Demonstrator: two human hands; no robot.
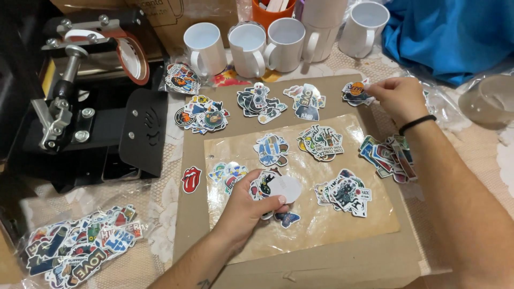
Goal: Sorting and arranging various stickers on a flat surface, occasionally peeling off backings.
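Note:
My left hand [243, 206] holds a small stack of stickers [273, 184], its top one showing a white back, above a clear plastic sheet [321, 225]. My right hand [399, 99] reaches to the far right of a brown cardboard sheet [342, 262] and pinches a sticker on a small pile of stickers [356, 92]. Several other sticker piles lie sorted on the cardboard and plastic, among them a round pile [203, 115], a black-and-white pile [259, 101] and a pile [345, 192] at the right. A red lips sticker [191, 179] lies alone at the cardboard's left edge.
A black mug heat press [91, 107] stands at the left. Several white mugs [249, 48] line the back, with an orange cup [273, 10] behind. A bag of stickers [80, 246] lies bottom left. Blue cloth [450, 37] and a tape roll [490, 101] sit at the right.

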